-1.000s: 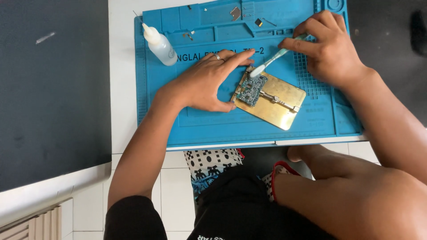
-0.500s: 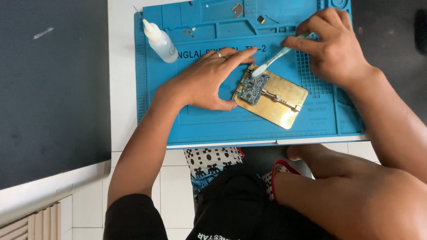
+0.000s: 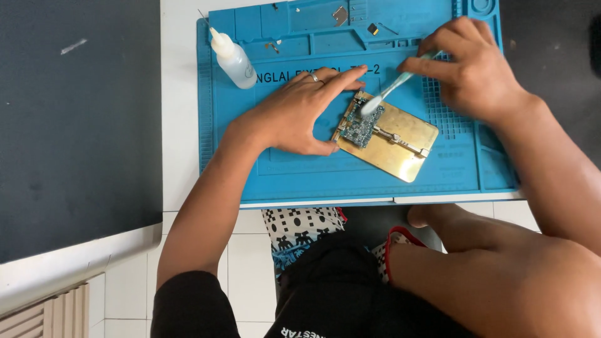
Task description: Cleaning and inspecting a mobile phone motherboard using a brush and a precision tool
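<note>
- Head view, looking down on a blue work mat that lies on a white counter.
- Left hand: flat on the mat, palm down, ring on one finger. Index stretched toward the top corner of the circuit board, thumb tip touching the lower left edge of the brass holder plate. Grip = spread out, not wrapped around anything, just pressing and steadying.
- Right hand: fingers pinched shut around the handle of a pale teal brush, near its upper end. Handle slants down-left; white bristle head rests on the board's top corner.
- Circuit board: small, dark green-blue, sits at the left end of the brass plate, held under a thin metal clamp bar that runs across the plate. Plate lies tilted on the mat, roughly mid-mat, btwn both hands.
- Clear squeeze bottle w/ pointed nozzle lies on the mat's upper left, well apart from the board.
- Small metal bits in the tray compartments along the mat's top edge; too small to tell what kind.
- Dark panel to the left of the counter.
- Below the counter edge: person's knees, black shorts, patterned cloth w/ black-white print, tiled floor.
</note>
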